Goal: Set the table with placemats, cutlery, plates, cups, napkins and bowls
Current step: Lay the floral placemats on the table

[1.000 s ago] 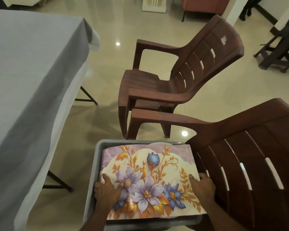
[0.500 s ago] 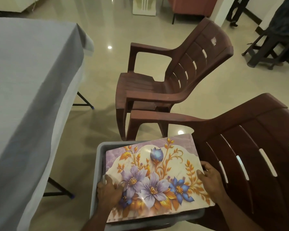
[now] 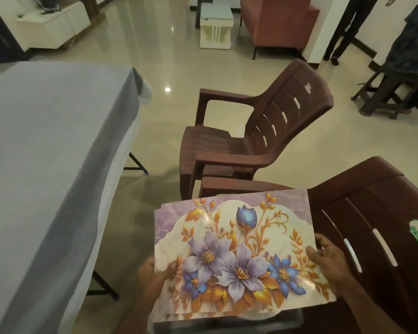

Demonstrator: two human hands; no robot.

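Observation:
A stack of floral placemats (image 3: 237, 251), printed with purple and blue flowers and orange leaves, is held up in front of me at the bottom centre. My left hand (image 3: 155, 276) grips its left edge with the thumb on top. On the right edge my right hand (image 3: 328, 259) holds it the same way. Beneath the stack only a dark corner of the grey bin (image 3: 290, 320) shows. The table (image 3: 46, 165), covered in a grey cloth, stretches along the left.
A brown plastic chair (image 3: 256, 136) stands ahead, facing the table. A second brown chair (image 3: 377, 225) is close on my right, behind the placemats. Farther back are a white cabinet (image 3: 56, 27), a small white table (image 3: 216, 25), a red sofa (image 3: 278, 22) and a standing person (image 3: 345, 27).
Both hands have lifted the placemat stack up out of the grey bin, which is now almost hidden beneath it. My view has tilted up, showing more of the room.

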